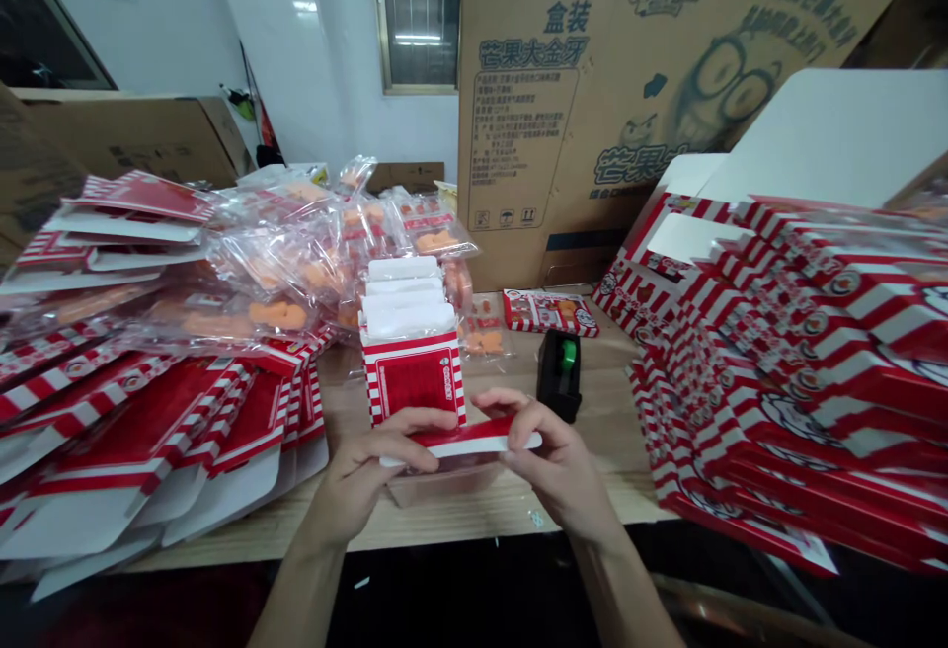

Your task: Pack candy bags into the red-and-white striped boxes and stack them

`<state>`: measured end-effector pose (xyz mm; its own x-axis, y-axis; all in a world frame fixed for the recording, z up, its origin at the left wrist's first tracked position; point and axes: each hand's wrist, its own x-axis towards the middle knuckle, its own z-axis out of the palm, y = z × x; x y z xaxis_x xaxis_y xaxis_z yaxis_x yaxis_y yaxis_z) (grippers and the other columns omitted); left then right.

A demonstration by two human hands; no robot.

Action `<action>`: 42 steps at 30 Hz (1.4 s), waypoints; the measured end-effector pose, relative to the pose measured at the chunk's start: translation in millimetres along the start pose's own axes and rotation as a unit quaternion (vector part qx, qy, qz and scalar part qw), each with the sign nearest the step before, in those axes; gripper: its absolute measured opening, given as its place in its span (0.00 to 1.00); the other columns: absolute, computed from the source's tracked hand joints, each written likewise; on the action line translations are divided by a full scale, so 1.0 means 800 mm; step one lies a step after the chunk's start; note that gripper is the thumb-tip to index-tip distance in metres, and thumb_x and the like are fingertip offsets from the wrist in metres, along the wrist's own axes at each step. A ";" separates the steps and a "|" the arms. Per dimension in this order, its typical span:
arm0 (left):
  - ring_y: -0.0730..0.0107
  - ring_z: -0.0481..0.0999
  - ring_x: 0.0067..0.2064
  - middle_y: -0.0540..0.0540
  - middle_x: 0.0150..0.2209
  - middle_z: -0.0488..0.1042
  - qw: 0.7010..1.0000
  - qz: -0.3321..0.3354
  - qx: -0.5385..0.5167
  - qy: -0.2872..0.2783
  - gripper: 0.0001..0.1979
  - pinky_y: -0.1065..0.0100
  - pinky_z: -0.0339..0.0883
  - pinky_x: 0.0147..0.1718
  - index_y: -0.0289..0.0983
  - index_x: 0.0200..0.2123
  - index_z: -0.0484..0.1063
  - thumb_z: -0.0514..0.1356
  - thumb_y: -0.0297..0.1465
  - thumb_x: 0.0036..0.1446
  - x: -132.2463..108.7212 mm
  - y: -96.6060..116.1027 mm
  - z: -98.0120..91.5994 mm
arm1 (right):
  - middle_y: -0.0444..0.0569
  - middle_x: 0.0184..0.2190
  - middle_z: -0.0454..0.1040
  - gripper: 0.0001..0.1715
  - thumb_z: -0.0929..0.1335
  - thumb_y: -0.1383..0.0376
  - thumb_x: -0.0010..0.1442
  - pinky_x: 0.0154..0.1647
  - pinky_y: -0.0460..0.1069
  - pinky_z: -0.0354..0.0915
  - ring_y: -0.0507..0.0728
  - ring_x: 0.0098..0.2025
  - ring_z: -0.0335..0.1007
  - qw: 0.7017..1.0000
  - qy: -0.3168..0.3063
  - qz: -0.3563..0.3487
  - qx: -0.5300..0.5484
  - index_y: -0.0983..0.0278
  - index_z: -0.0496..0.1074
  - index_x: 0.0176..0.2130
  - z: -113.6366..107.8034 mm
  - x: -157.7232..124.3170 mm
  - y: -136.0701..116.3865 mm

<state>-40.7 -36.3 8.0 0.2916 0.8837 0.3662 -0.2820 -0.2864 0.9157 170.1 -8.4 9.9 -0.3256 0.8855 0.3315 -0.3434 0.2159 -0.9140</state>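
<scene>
Low over the front of the table, a small red-and-white carton [466,443] is held between both hands, its white edge facing me. My left hand [374,465] has its fingers closed on the carton's left end. At the right end, my right hand [552,460] pinches the white edge between thumb and fingers. Part of the carton below is clear or dim, and its inside cannot be made out. Just behind stands a row of red-striped cartons [415,379] with white flaps up. A black tape dispenser [557,391] with a green roll is right of my right hand.
Flattened striped cartons [214,421] pile up at the left. Behind them lie clear bags with orange pieces [277,314]. Tall stacks of striped boxes [800,381] fill the right side. One flat striped box [549,312] lies before a large brown cardboard box [533,134].
</scene>
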 end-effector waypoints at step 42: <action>0.65 0.77 0.43 0.42 0.41 0.78 0.928 0.079 0.336 0.143 0.04 0.67 0.71 0.40 0.38 0.32 0.75 0.59 0.27 0.55 -0.005 -0.007 0.006 | 0.53 0.50 0.69 0.19 0.65 0.52 0.56 0.51 0.55 0.63 0.58 0.49 0.68 0.943 0.253 0.000 -0.218 0.61 0.75 0.40 -0.076 0.011 0.033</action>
<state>-36.4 -40.2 2.1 0.0141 0.8459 0.5331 0.3606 -0.5016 0.7864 211.7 29.8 -25.8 0.1734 0.9444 0.2794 0.0875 0.2678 -0.9595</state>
